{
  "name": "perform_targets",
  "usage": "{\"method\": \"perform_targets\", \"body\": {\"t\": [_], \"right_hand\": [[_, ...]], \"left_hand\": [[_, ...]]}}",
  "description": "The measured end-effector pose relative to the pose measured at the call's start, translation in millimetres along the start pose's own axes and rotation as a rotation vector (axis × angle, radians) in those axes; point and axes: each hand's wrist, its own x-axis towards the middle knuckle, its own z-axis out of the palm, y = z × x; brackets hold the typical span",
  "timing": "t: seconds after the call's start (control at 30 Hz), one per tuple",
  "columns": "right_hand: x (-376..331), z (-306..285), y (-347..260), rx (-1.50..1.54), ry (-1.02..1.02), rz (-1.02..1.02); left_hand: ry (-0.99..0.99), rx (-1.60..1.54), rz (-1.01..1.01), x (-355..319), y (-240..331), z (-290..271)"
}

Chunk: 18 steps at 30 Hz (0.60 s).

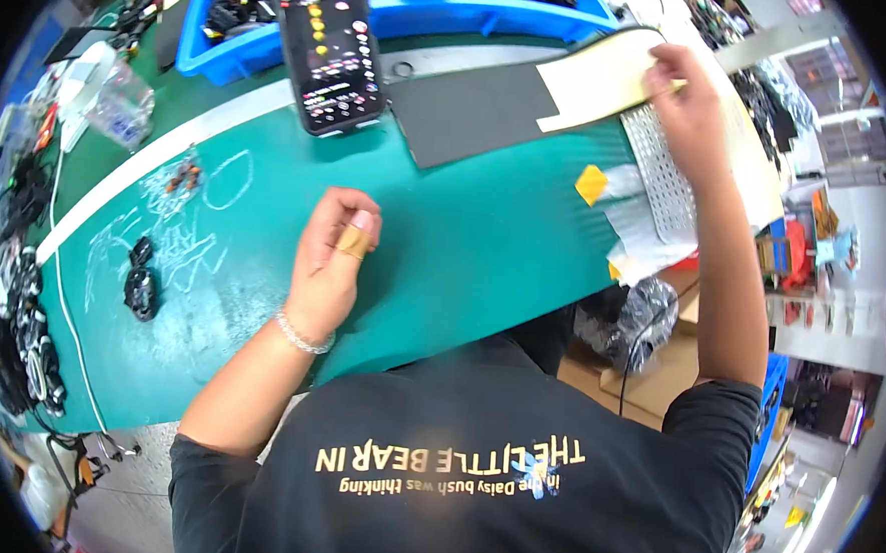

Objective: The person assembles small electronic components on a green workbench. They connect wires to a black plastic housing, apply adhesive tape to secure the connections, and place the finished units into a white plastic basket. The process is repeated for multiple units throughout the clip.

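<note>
Reaching with bent fingertips to the right end of a flat cream paper-like sheet, the right hand has thumb and fingers drawn close together, a small yellow bit showing at the tips. Whether they pinch the sheet or only touch it: can't tell.

Key relation: cream sheet runs off leftward from this grip, long axis roughly sideways, sloping a little toward the person at its far end. Right hand is clearly the nearer one, right at its end. Cream sheet meets a matte dark grey rectangular sheet further left of the grip, same sideways axis; which lies on top is unclear.

Left hand is well apart, left of the grip and closer to the body: fingers curled, thumb up, a yellow-tan band wrapped round the thumb. Palm side hidden, so can't tell if anything is held. Clear beaded bracelet on that wrist.

Just bodyward of the right grip: white slab with a grid of small cells, then an orange-yellow flat piece to its left.

Farther left of the grip, past the dark grey sheet: black phone with lit screen. Beyond that, blue plastic bin of black items. Farthest left, beyond the left hand: black bundled cable on the green tabletop.
</note>
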Motion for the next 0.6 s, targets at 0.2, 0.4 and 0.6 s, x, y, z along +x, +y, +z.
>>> {"method": "perform_targets", "body": {"t": [0.2,0.4,0.6], "right_hand": [[68,101,-23,-0.066,0.046,-0.218],[114,160,-61,-0.265,-0.215,-0.262],[133,160,-47,0.274,0.079,0.040]], "left_hand": [[-0.041,-0.101,-0.041,4,-4,-3],[0.001,-0.223,-0.052,14,-6,-14],[-0.046,-0.184,-0.043,12,-9,-14]]}}
